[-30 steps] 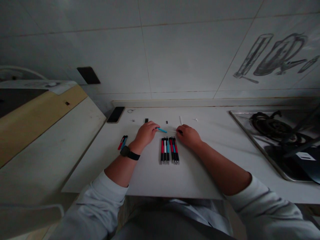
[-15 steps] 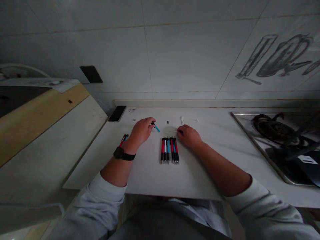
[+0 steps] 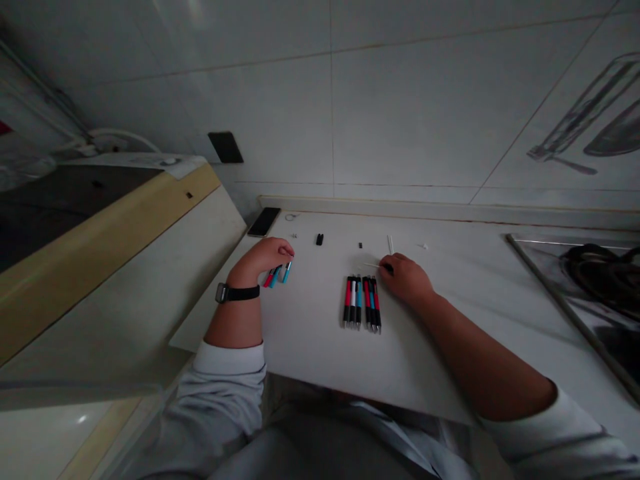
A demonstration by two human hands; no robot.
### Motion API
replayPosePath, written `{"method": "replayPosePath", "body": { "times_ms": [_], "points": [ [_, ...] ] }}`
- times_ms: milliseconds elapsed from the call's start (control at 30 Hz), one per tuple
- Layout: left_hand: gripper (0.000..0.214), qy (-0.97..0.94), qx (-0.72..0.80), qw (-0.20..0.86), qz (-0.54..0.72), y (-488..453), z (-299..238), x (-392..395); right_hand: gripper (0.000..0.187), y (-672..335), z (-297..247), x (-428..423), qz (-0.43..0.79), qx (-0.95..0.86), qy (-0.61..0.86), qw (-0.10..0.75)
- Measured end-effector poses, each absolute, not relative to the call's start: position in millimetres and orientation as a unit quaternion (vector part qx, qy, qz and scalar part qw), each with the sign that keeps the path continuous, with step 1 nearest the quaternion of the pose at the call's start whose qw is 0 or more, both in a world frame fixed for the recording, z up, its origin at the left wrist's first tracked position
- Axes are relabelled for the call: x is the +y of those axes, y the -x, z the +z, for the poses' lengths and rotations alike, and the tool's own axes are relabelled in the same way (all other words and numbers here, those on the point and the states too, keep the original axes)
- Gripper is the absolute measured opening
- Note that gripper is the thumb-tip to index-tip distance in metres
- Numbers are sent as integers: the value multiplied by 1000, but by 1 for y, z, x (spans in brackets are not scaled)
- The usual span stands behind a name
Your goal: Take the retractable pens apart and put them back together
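Observation:
My left hand (image 3: 273, 255) is closed, its fingertips pinching the top of a blue pen barrel (image 3: 287, 273). Just left of that barrel lie a red barrel (image 3: 269, 279) and another blue barrel (image 3: 275, 277), partly covered by the hand. My right hand (image 3: 407, 275) rests closed on the counter; a thin white pen refill (image 3: 371, 265) sticks out leftward from its fingers, beside a small dark piece that I cannot name. Near that hand, assembled pens lie in two groups, a left group (image 3: 353, 302) and a right group (image 3: 371, 304), in red, white and blue with black grips.
Black pen parts (image 3: 319, 239), a small dark piece (image 3: 360, 245), white refills (image 3: 391, 244) and tiny white parts (image 3: 424, 246) lie along the back. Small bits (image 3: 294, 235), a ring (image 3: 290, 217) and a phone (image 3: 264, 221) are at back left. A stove (image 3: 590, 287) stands right.
My left hand has moved left with the blue barrel, to beside the other barrels. Black pen parts now show on the counter. The right hand stays by the refill; the view has turned left.

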State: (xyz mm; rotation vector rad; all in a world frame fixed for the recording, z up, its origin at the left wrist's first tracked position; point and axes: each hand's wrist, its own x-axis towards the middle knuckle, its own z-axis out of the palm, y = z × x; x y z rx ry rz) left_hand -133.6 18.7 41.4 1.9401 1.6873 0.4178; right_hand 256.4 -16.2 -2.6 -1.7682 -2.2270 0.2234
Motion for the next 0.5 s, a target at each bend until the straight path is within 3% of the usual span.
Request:
{"method": "replayPosePath", "body": {
  "times_ms": [267, 500],
  "points": [
    [15, -715, 640, 269, 80, 137, 28, 26, 24, -257, 0, -18, 80, -770, 615, 147],
    [17, -723, 657, 200, 70, 141, 27, 30, 24, -257, -1, -17, 87, -770, 615, 147]
  ]
}}
